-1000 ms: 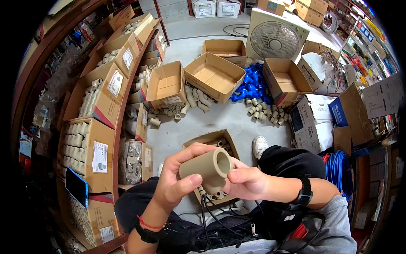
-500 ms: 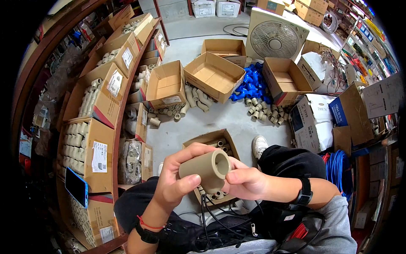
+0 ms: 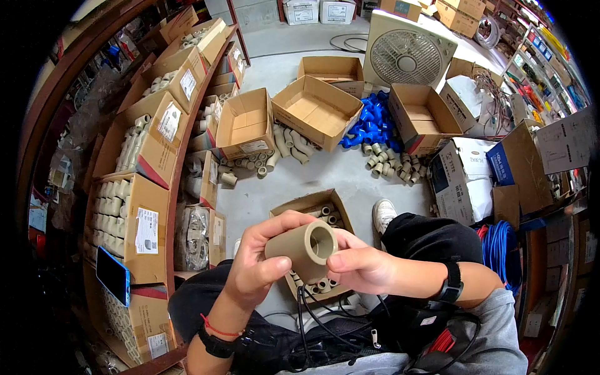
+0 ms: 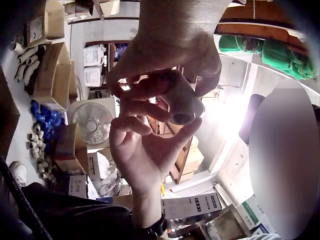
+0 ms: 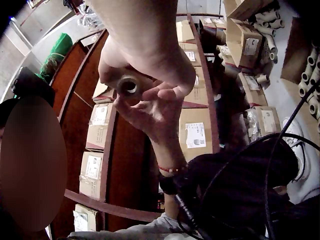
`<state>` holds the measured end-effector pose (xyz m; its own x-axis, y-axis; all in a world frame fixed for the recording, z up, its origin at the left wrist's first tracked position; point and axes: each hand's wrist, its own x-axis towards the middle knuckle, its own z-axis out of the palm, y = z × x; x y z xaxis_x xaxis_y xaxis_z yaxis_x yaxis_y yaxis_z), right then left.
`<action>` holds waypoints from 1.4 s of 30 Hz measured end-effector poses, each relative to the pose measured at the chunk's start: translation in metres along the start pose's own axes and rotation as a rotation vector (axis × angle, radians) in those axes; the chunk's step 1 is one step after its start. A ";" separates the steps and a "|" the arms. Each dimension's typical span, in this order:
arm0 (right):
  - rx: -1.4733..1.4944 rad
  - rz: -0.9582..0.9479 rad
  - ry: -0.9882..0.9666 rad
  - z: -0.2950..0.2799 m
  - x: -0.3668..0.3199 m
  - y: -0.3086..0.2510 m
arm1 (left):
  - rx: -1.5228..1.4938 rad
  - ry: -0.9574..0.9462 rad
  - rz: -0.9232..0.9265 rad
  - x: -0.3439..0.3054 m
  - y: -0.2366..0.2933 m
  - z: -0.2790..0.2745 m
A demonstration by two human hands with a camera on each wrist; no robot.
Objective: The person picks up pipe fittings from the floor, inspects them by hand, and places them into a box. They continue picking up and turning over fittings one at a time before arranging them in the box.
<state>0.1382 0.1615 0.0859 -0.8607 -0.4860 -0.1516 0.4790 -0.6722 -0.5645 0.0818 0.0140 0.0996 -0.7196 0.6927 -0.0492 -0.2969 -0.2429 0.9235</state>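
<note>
A beige pipe fitting [image 3: 294,249] with a wide round opening is held up between both hands in the head view. The left hand [image 3: 259,259] curls round its left side, thumb along the front. At its right end the right hand [image 3: 362,265] pinches the rim with thumb and fingers. The left wrist view shows the fitting [image 4: 181,102] with an opening facing that camera; in the right wrist view another opening of the fitting [image 5: 129,87] shows between the hands. Below the hands stands a cardboard box [image 3: 342,215] holding beige fittings, partly hidden by them.
Shelves with boxes of fittings [image 3: 147,234] and a phone [image 3: 113,277] line the left. Ahead on the floor are cardboard boxes [image 3: 317,112], blue fittings [image 3: 373,119], small beige fittings [image 3: 390,165] and a fan [image 3: 409,56]. Black cables [image 3: 312,303] hang below the hands.
The fitting has turned slightly between the hands, its wide opening shifting a little left and facing more towards the head camera. The right thumb has moved slightly left with it.
</note>
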 end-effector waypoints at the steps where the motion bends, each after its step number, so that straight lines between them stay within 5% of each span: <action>1: -0.010 0.004 0.006 0.000 0.000 0.000 | -0.002 0.000 0.005 0.000 0.000 0.000; 11: -0.015 0.006 0.033 0.003 -0.001 -0.002 | -0.028 -0.072 -0.036 -0.001 0.003 -0.002; 17: 0.065 -0.050 0.000 0.006 -0.003 -0.005 | -0.457 0.108 0.051 0.006 0.016 0.002; 21: 0.057 -0.075 -0.039 0.001 -0.002 -0.003 | -0.181 0.430 0.074 0.004 0.002 -0.021; 25: 0.062 -0.072 -0.022 0.006 -0.002 -0.006 | -0.423 0.270 -0.057 0.002 0.006 -0.025; 31: 0.096 -0.053 -0.039 -0.002 0.000 -0.002 | 0.063 0.538 0.155 0.004 0.008 -0.002; 42: 0.104 -0.041 0.151 -0.003 0.003 -0.003 | 0.460 0.262 0.299 0.001 0.010 -0.008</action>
<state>0.1343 0.1634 0.0849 -0.8923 -0.3726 -0.2550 0.4514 -0.7478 -0.4868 0.0735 0.0068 0.1064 -0.8779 0.4354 0.1992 0.2011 -0.0422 0.9787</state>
